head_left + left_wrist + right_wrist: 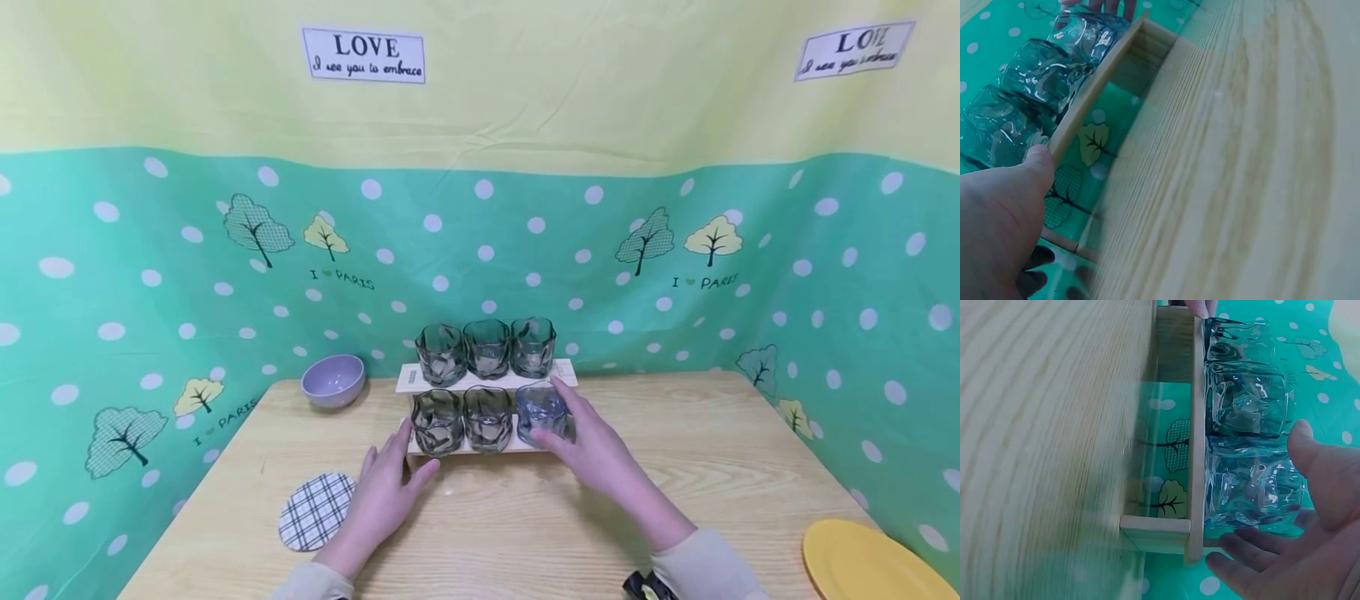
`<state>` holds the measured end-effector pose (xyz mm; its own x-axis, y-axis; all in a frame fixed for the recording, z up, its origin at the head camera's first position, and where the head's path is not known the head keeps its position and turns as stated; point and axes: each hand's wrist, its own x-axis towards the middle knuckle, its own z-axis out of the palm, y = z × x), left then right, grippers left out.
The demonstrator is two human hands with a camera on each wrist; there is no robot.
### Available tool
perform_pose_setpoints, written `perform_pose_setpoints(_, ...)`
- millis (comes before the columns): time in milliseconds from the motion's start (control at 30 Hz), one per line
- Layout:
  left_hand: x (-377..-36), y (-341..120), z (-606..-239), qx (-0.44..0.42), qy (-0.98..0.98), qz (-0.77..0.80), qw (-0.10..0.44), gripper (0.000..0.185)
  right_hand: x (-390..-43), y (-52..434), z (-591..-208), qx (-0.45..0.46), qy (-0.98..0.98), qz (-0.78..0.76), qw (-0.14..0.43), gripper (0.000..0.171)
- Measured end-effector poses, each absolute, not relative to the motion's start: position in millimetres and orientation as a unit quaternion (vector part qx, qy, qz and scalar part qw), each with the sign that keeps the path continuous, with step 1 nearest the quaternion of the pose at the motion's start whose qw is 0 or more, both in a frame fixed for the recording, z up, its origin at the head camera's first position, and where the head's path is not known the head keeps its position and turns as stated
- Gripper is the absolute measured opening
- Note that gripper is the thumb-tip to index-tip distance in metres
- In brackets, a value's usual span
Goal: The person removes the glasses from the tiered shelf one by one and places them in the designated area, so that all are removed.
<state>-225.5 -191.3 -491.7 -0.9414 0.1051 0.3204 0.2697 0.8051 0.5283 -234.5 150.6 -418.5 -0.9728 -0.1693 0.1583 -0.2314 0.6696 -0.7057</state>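
Observation:
A two-level white wooden rack [420,381] bears tinted, wavy drinking glasses in two rows of three. My right hand [600,446] is around the blue-tinted glass [542,410] at the right end of the lower row, thumb in front and fingers along its far right side. That glass stands on the lower shelf [1197,487]. My left hand [386,483] is at the rack's left end, thumb and fingers spread. In the left wrist view its thumb [1039,157] lies at the shelf edge beside the nearest glass [1004,128], with the other fingers lower down.
A purple bowl [333,382] stands at the back left. Near my left forearm lies a round checked coaster [315,510]. A yellow plate [862,558] sits at the front right edge. Green dotted cloth [480,217] hangs behind and beside the wooden table [705,475].

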Motion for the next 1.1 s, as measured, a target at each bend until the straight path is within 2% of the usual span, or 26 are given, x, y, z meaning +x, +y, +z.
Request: perform_pose_setpoints(1100, -225.8, -192.6, -493.3, -0.091, -0.943, -0.291, 0.132, 0.088, -246.0, 146.5, -424.9, 0.068, -0.898, 0.43, 0.06, 0.11)
